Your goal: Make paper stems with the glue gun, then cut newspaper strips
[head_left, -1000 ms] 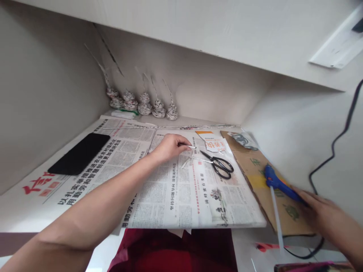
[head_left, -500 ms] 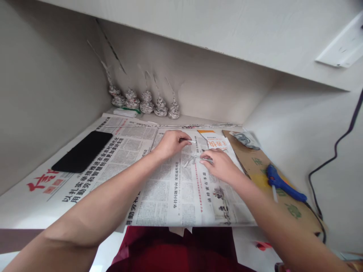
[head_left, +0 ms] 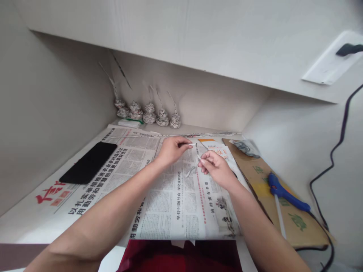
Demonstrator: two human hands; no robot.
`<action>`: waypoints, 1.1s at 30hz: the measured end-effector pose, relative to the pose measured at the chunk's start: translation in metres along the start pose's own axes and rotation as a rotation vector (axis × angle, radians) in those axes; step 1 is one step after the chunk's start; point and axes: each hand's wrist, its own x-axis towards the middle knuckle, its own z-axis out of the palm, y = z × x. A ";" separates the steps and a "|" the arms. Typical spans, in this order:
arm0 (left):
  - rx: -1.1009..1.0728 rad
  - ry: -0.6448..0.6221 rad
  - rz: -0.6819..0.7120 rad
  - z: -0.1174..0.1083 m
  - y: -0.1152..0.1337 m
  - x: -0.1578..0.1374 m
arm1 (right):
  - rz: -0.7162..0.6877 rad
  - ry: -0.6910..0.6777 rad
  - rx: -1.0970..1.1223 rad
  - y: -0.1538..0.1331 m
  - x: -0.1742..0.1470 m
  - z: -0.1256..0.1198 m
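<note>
My left hand [head_left: 173,150] hovers over the newspaper [head_left: 167,204], closed in a pinch on a thin white paper stick [head_left: 193,144] that points right. My right hand [head_left: 216,167] is just to the right and nearer to me. Its thumb and fingers are pressed together on a small pale strip, too small to name for certain. Some pale, thin scraps [head_left: 191,172] show on the newspaper below and between the hands; their kind is unclear.
Several coiled-paper gourd shapes [head_left: 162,118] stand along the back wall. Long paper sticks [head_left: 210,134] lie before them. A black phone [head_left: 88,163] is at left. On the right, a blue glue gun [head_left: 289,194] with a cord rests on cardboard [head_left: 258,166], near a plastic bag [head_left: 245,148].
The camera view has tilted up, so everything sits lower in it. My right hand has turned its fingers upward; the grey slender thing by its fingertips no longer shows the same way.
</note>
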 end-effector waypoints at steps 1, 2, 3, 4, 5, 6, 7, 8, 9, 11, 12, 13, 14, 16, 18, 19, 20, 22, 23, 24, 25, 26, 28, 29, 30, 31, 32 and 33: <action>-0.035 0.017 -0.010 -0.001 0.003 0.000 | 0.009 -0.002 0.073 -0.004 -0.001 0.000; -0.058 0.027 -0.021 -0.004 0.006 -0.001 | 0.009 0.001 0.115 -0.008 -0.002 0.001; -0.068 0.032 -0.031 -0.007 0.009 -0.002 | 0.004 0.008 0.143 -0.012 -0.002 0.002; -0.066 0.028 -0.038 -0.011 0.012 -0.003 | -0.002 0.014 0.165 -0.016 -0.002 0.003; -0.060 0.021 -0.044 -0.015 0.014 -0.004 | -0.011 0.020 0.181 -0.020 -0.002 0.005; -0.055 0.015 -0.053 -0.020 0.016 -0.006 | -0.020 0.022 0.188 -0.024 -0.001 0.007; -0.052 0.012 -0.063 -0.025 0.017 -0.007 | -0.032 0.027 0.186 -0.028 0.000 0.009; -0.053 0.014 -0.074 -0.030 0.018 -0.008 | -0.045 0.032 0.177 -0.031 0.001 0.012; -0.057 0.020 -0.087 -0.035 0.017 -0.010 | -0.058 0.037 0.166 -0.033 0.003 0.015; -0.064 0.041 -0.106 -0.042 0.014 -0.013 | -0.089 0.040 0.150 -0.037 0.007 0.022; -0.069 0.051 -0.111 -0.044 0.012 -0.015 | -0.106 0.041 0.144 -0.038 0.010 0.025; -0.077 0.062 -0.116 -0.046 0.008 -0.017 | -0.123 0.045 0.132 -0.039 0.012 0.028; -0.089 0.073 -0.124 -0.046 0.004 -0.019 | -0.141 0.049 0.109 -0.039 0.015 0.030; -0.119 0.096 -0.148 -0.047 -0.005 -0.022 | -0.189 0.072 0.028 -0.041 0.020 0.034; -0.135 0.110 -0.173 -0.047 -0.014 -0.024 | -0.259 0.110 -0.095 -0.042 0.024 0.037; -0.133 0.112 -0.181 -0.048 -0.017 -0.024 | -0.304 0.134 -0.163 -0.042 0.026 0.038; -0.125 0.114 -0.186 -0.049 -0.020 -0.024 | -0.349 0.159 -0.230 -0.041 0.027 0.039; -0.103 0.121 -0.184 -0.050 -0.022 -0.025 | -0.423 0.197 -0.335 -0.039 0.029 0.041; -0.092 0.124 -0.178 -0.051 -0.022 -0.025 | -0.447 0.204 -0.366 -0.037 0.029 0.041; -0.082 0.125 -0.169 -0.051 -0.021 -0.025 | -0.460 0.201 -0.384 -0.035 0.028 0.042; -0.078 0.122 -0.162 -0.051 -0.020 -0.026 | -0.464 0.191 -0.391 -0.032 0.028 0.042; -0.084 0.117 -0.159 -0.050 -0.019 -0.026 | -0.461 0.177 -0.389 -0.029 0.027 0.042; -0.122 0.101 -0.167 -0.048 -0.015 -0.029 | -0.436 0.150 -0.380 -0.023 0.026 0.042; -0.148 0.086 -0.177 -0.046 -0.013 -0.030 | -0.408 0.144 -0.367 -0.021 0.025 0.041; -0.173 0.065 -0.184 -0.045 -0.011 -0.031 | -0.365 0.138 -0.342 -0.018 0.025 0.041; -0.192 0.038 -0.186 -0.043 -0.009 -0.032 | -0.306 0.124 -0.301 -0.017 0.025 0.040; -0.205 0.009 -0.186 -0.041 -0.007 -0.033 | -0.236 0.100 -0.244 -0.016 0.025 0.040; -0.214 -0.021 -0.186 -0.040 -0.006 -0.034 | -0.163 0.069 -0.175 -0.016 0.025 0.040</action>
